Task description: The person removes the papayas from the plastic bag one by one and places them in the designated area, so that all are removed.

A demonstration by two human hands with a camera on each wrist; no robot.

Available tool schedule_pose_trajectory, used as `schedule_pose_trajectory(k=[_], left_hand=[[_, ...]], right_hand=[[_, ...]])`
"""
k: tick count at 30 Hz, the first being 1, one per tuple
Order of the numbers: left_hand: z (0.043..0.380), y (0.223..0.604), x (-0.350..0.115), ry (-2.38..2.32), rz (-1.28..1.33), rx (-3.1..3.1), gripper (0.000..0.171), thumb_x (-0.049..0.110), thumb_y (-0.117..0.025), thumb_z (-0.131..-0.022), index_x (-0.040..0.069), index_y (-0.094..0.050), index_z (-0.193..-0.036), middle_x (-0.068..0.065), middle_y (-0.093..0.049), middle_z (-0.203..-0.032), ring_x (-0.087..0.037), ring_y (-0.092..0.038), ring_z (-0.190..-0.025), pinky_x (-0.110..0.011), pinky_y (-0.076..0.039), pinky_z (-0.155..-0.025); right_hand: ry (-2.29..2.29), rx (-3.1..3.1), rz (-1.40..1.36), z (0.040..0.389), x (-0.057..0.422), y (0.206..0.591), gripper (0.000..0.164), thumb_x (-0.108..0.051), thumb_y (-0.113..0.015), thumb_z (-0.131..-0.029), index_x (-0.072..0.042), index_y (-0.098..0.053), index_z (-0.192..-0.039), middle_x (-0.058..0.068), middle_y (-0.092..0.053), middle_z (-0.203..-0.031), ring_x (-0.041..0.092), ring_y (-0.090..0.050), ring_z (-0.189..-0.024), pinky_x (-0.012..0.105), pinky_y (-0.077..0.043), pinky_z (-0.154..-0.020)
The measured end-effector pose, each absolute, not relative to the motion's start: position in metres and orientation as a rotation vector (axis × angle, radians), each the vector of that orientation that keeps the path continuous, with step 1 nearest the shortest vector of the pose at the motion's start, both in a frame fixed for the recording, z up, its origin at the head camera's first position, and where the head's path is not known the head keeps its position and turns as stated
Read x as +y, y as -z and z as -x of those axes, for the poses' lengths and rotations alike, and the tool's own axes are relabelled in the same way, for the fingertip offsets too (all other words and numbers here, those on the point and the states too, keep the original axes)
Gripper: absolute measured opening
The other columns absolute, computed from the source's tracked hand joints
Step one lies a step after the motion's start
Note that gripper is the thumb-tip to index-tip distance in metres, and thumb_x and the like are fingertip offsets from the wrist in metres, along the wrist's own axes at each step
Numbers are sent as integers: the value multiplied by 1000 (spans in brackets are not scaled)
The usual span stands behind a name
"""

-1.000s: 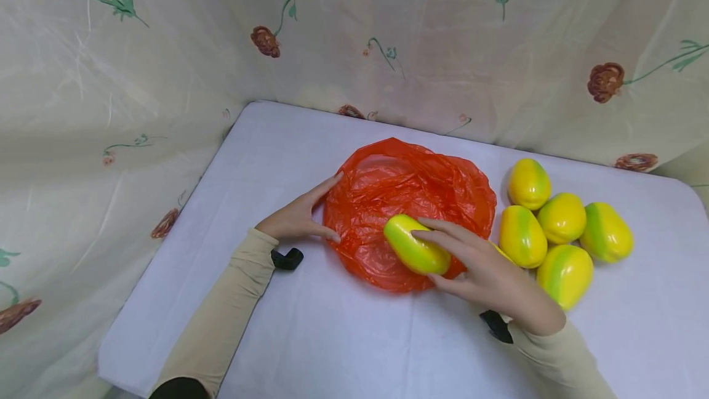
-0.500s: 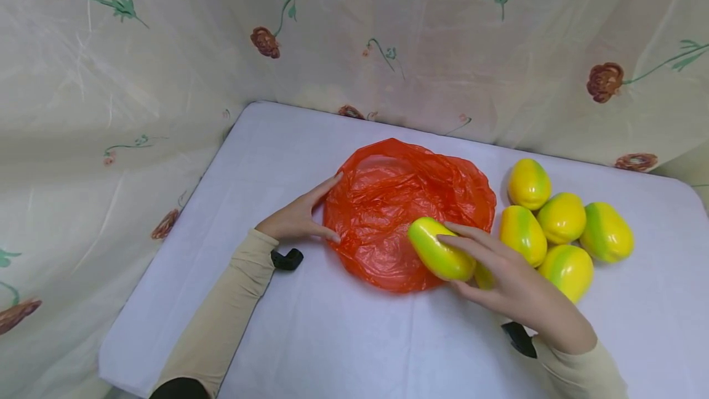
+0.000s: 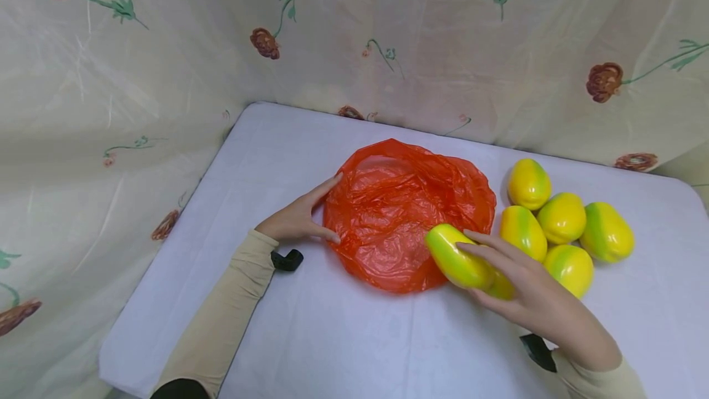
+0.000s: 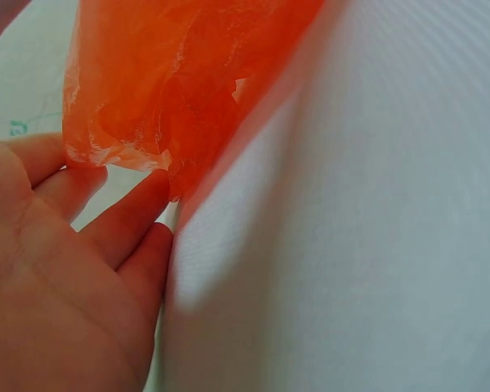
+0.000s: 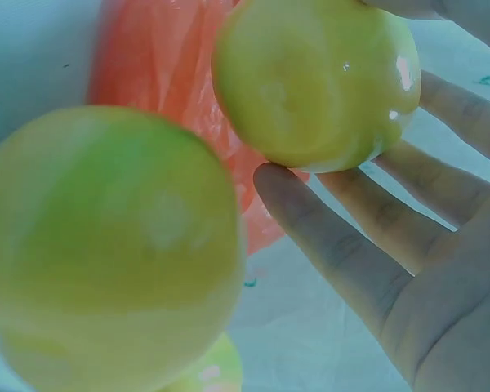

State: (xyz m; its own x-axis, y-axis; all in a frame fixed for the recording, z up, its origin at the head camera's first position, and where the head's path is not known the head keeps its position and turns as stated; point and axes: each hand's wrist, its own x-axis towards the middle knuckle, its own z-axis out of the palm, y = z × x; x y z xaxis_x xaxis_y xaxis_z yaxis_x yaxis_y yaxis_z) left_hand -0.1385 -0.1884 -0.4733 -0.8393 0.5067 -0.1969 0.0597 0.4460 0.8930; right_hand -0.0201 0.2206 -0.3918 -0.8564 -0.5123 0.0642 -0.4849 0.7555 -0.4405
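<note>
My right hand (image 3: 532, 294) holds a glossy yellow-green mango (image 3: 456, 256) by its sides, with the thumb opposite the fingers, over the near right edge of a red plastic bag (image 3: 382, 202). Part of a second mango (image 3: 501, 286) shows just behind the held one, mostly hidden by it and the hand. In the right wrist view, the held mango (image 5: 314, 82) lies at the fingertips. At the bag's left side is my left hand (image 3: 299, 217), thumb and fingers spread along it. In the left wrist view, fairly straight fingers (image 4: 126, 216) touch the crumpled bag edge (image 4: 167, 155).
Several more mangoes (image 3: 561, 218) sit in a cluster to the right of the bag. Everything stands on a table with a white cloth (image 3: 343, 343). A flower-patterned curtain (image 3: 332, 48) hangs behind and to the left of it.
My right hand has moved right and toward the near side with the mango, from over the bag's middle to its near right edge. The left hand and the bag have stayed put.
</note>
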Motion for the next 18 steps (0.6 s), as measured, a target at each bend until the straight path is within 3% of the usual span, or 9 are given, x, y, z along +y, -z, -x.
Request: schedule_pose_trajectory(k=[4, 7, 14, 18], left_hand=[[138, 472, -188, -1364, -471, 2267, 122, 31, -95, -74, 46, -14, -164, 12, -14, -174, -21, -13, -163, -56, -26, -129], [138, 472, -188, -1359, -474, 2273, 121, 32, -95, -74, 45, -14, -164, 11, -14, -174, -21, -13, -163, -56, -28, -128], [138, 474, -189, -1352, -496, 2282, 122, 32, -95, -74, 44, -14, -164, 10, -14, -175, -23, -14, -163, -57, -27, -128], [139, 474, -189, -1352, -485, 2279, 122, 32, -95, -74, 47, -14, -164, 12, -14, -174, -21, -13, -163, -56, -27, -129]], right_hand=[[680, 2912, 815, 16, 226, 393, 77, -19, -91, -79, -34, -56, -146, -5, -55, -150, 18, -56, -130, 24, -58, -100], [684, 2925, 796, 13, 230, 393, 79, -19, -92, -77, -35, -56, -146, -6, -56, -149, 17, -56, -130, 13, -52, -100], [676, 2932, 782, 7, 234, 386, 79, -21, -92, -77, -35, -56, -146, -4, -58, -148, 17, -57, -128, 25, -61, -94], [694, 2933, 759, 3, 238, 383, 81, -22, -93, -76, -36, -55, -146, -5, -59, -146, 10, -54, -126, 11, -54, -94]])
